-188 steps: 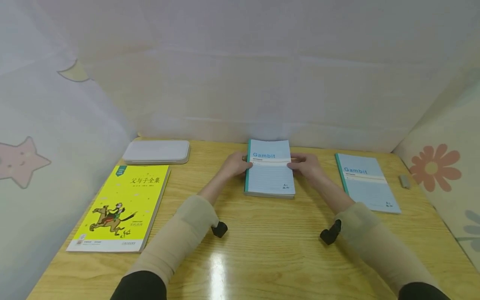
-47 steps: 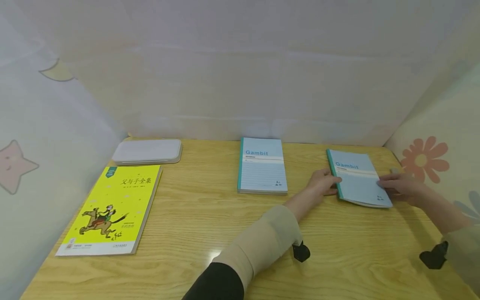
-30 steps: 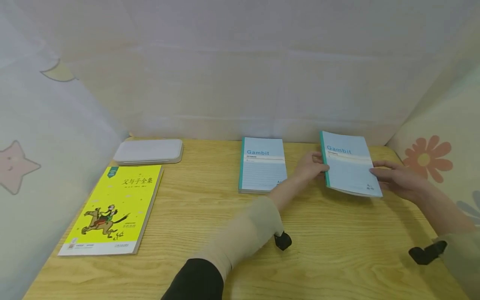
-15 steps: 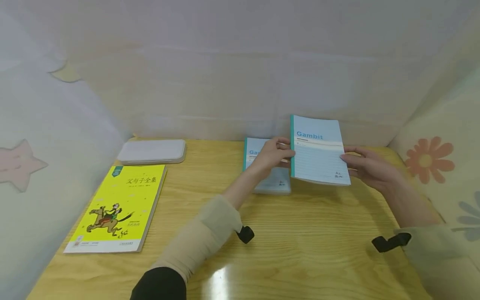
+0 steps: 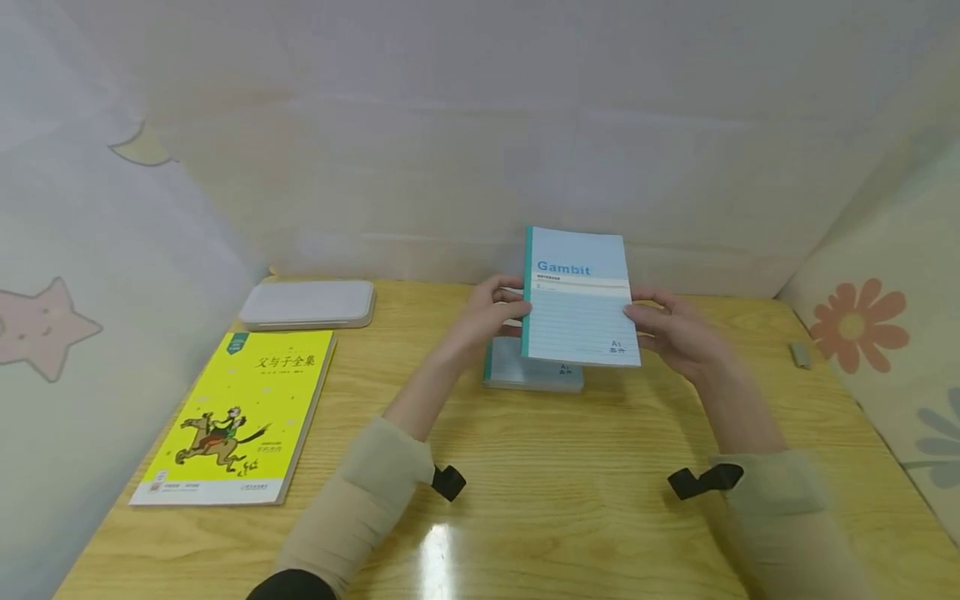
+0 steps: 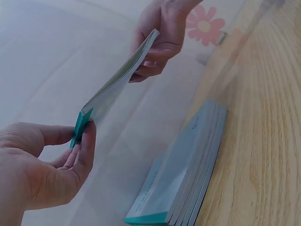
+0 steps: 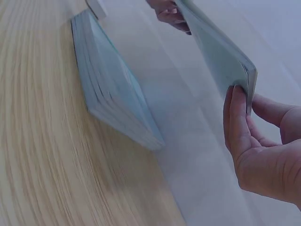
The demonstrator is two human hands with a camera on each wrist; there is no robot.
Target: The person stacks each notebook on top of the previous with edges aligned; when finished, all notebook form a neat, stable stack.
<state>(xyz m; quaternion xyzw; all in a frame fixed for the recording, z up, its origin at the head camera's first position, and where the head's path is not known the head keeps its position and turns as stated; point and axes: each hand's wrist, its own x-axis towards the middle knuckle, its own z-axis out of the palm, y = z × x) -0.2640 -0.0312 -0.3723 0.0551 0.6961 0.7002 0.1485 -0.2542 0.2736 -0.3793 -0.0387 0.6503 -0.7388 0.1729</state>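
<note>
A light-blue Gambit notebook (image 5: 577,308) with a teal spine is held in the air by both hands. My left hand (image 5: 483,321) pinches its spine edge, thumb on the cover and fingers beneath. On the opposite edge, my right hand (image 5: 678,333) pinches it the same way. Below it on the table lies a stack of notebooks (image 5: 532,375) of the same look, partly hidden by the held one in the head view. The left wrist view shows the stack (image 6: 183,165) is several notebooks thick, with a gap under the held notebook (image 6: 117,80).
A yellow book (image 5: 240,417) with a horse-and-rider picture lies at the left of the wooden table (image 5: 555,500). Behind it sits a white flat case (image 5: 307,304). A small grey object (image 5: 800,356) is near the right edge. A fabric backdrop (image 5: 450,167) encloses the table.
Both hands have lifted the notebook from the right side of the table and carried it left, over the stack. Earlier, both hands were at the stack's sides.
</note>
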